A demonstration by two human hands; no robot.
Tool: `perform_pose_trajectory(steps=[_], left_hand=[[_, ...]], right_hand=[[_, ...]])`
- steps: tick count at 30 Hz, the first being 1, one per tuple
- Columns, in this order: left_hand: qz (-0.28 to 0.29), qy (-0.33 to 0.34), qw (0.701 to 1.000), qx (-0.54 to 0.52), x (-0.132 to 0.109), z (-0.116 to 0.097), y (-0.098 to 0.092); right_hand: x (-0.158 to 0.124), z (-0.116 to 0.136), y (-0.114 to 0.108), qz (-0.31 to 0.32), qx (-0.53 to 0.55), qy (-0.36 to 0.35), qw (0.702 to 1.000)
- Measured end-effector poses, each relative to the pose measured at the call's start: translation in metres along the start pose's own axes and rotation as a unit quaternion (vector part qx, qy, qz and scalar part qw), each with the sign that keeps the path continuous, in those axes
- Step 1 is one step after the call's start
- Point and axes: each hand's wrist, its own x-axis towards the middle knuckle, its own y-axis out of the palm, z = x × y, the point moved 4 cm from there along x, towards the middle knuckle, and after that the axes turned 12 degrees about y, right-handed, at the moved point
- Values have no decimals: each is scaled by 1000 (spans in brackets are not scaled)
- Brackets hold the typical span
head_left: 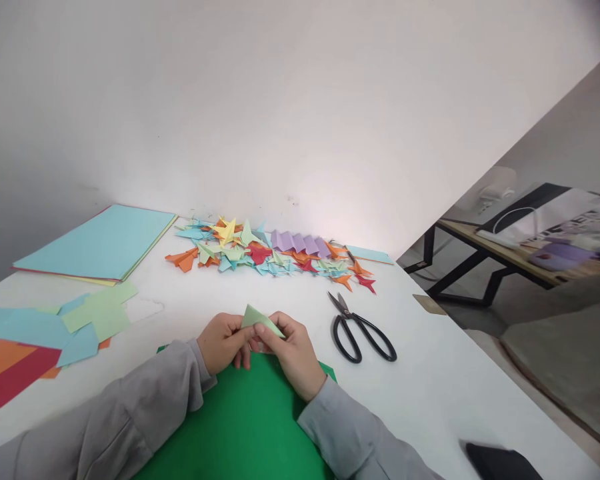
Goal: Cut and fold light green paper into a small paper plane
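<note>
Between my two hands, just above the far edge of a green sheet (245, 413), is a small piece of light green paper (254, 316) folded to a point. My left hand (223, 341) pinches its left side with thumb and fingers. On its right side, my right hand (294, 350) grips it, the thumb pressed on the front face. Parts of the fingers behind the paper are hidden. To the right of my right hand lie black-handled scissors (356, 328), their blades slightly apart and pointing away from me.
Folded paper shapes (250, 250) in several colours crowd the table's back edge, with a pleated purple strip (300, 243) among them. Loose paper pieces (97, 313) lie at left, before a stack of coloured sheets (100, 240). A black object (500, 461) sits front right.
</note>
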Motion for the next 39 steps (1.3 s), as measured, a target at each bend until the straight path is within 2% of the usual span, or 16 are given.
perform_pose_trajectory(steps=[6,18,24,34,39], left_hand=[[-30,-6,999,-20,1,-1,0],[-30,9,999,-40,2,-3,1],[-19,2,998,-52,2,-3,1],[-52,-11,996,-73,3,-3,-2],[-47,-12,995,-87,3,-1,-2]], right_hand=[[4,-6,-3,-10,3,10,1000],[5,-3,-5,-32,67,43,996],[4,-1,-6,-37,77,39,996],[4,1,-9,-44,89,20,995],[5,1,-10,-50,96,17,994]])
